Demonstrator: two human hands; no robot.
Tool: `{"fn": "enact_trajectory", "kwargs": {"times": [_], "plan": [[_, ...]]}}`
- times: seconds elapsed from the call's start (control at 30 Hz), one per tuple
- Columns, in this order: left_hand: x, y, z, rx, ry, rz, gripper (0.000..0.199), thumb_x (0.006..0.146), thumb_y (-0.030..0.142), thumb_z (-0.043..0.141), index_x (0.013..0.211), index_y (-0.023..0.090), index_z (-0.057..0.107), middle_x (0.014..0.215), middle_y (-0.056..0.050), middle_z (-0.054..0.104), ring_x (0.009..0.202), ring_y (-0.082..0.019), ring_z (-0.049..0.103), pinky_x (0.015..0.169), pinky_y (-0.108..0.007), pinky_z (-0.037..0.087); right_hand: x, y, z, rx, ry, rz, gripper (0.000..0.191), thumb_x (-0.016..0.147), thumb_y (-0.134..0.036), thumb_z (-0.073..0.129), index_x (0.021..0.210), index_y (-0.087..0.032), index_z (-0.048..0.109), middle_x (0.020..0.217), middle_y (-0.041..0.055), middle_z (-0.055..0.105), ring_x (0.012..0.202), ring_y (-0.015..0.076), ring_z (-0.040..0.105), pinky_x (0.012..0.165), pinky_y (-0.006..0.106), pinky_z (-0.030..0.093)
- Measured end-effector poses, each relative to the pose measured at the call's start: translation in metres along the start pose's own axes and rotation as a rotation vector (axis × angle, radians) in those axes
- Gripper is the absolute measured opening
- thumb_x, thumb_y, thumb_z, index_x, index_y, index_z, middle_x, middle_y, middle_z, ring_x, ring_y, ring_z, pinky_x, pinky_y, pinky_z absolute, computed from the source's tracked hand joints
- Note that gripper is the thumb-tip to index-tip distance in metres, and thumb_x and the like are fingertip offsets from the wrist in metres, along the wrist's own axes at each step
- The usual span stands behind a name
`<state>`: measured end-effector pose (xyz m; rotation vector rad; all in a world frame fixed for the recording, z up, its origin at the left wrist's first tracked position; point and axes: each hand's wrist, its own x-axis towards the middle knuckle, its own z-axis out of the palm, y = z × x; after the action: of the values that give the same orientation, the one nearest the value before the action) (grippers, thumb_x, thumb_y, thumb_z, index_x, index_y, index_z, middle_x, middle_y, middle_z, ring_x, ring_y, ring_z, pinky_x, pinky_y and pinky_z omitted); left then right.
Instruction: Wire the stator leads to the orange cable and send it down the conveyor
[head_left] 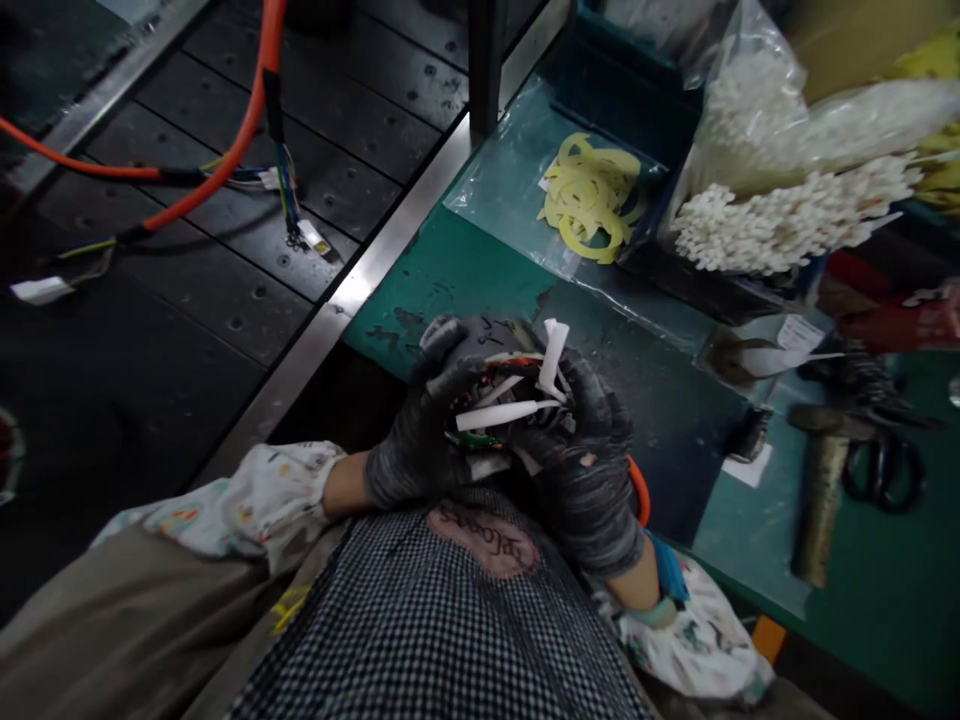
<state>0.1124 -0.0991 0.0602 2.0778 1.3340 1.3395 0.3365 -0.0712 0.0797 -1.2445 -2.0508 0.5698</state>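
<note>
- White sleeves already sat on wires at the open side of the round part, near the centre of the frame.
- The sleeves jutted out loosely and the opening was uncovered, so the assembly looked unfinished; whether the wires inside were joined could not be told.
- The round part lay between the gloved hands, above the apron and beside the edge of the worktop.
- The left hand gripped its left side; the right hand gripped its right side, near an orange cable.
</note>
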Motion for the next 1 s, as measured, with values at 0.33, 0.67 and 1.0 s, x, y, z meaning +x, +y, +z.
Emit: {"fn": "enact_trajectory", "kwargs": {"times": [0.33, 0.67, 1.0], "plan": [[0.022, 0.003, 0.010, -0.002, -0.066, -0.027, 0.077, 0.109, 0.042, 0.077, 0.175, 0.031, 0.039, 0.177, -0.019, 0.045, 0.173, -0.041, 0.040, 0.145, -0.067, 0.036, 0.003, 0.035, -0.034, -0.082, -0.075, -0.216, 0.035, 0.103, -0.024, 0.081, 0.136, -0.034, 0.082, 0.181, 0.0093, 0.053, 0.146, 0.0422, 0.072, 0.110, 0.064, 0.071], [0.049, 0.020, 0.006, 0.112, -0.221, 0.059, 0.072, 0.102, 0.024, 0.067, 0.170, 0.023, 0.045, 0.169, -0.014, 0.058, 0.170, -0.037, 0.044, 0.148, -0.067, 0.027, 0.005, 0.058, -0.023, -0.114, -0.102, -0.263, 0.022, 0.102, -0.031, 0.078, 0.122, -0.027, 0.085, 0.161, 0.0161, 0.065, 0.144, 0.0412, 0.070, 0.114, 0.063, 0.069], [0.049, 0.014, 0.002, 0.056, -0.258, 0.133, 0.069, 0.105, 0.030, 0.067, 0.169, 0.016, 0.046, 0.171, -0.019, 0.053, 0.170, -0.039, 0.042, 0.149, -0.067, 0.023, 0.017, 0.043, -0.033, -0.137, -0.197, -0.330, 0.023, 0.113, -0.035, 0.067, 0.123, -0.027, 0.087, 0.127, 0.0121, 0.083, 0.122, 0.0337, 0.080, 0.113, 0.054, 0.071]]}}
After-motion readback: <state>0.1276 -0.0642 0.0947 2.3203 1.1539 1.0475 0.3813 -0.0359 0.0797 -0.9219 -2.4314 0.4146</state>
